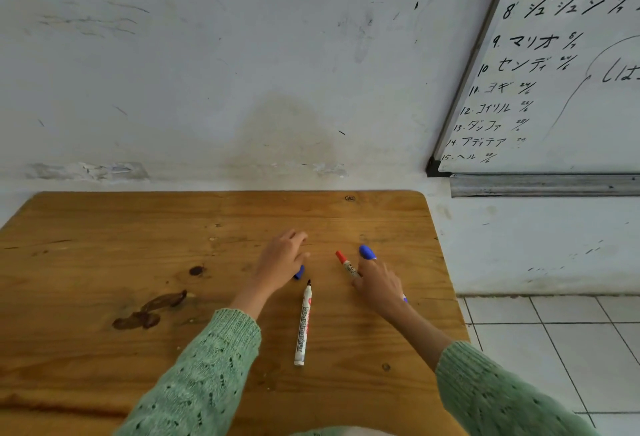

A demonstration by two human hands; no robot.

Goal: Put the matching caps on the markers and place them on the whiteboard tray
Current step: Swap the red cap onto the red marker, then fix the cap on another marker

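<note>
The person's green knitted sleeves point(207, 373) are reaching in over the wooden tabletop point(104, 262). Between the two forearms an uncapped black marker point(302, 325) is lying flat, its tip pointing away, untouched. The left hand point(282, 262) is resting palm down just beyond that tip, its grip loose and spread, and a blue cap point(299, 273) is peeking out from under its thumb side (whether the fingers are pinching it cannot be told). The right hand point(379, 285) is closing its grip around the barrel of a red-capped marker point(346, 264), which is sticking out to the left of the knuckles. A blue-capped marker point(367, 252) is poking out beyond the right fingertips, its other end showing behind the wrist. The whiteboard tray point(543, 185) is sitting well off to the right of both hands, against the wall point(207, 72).
</note>
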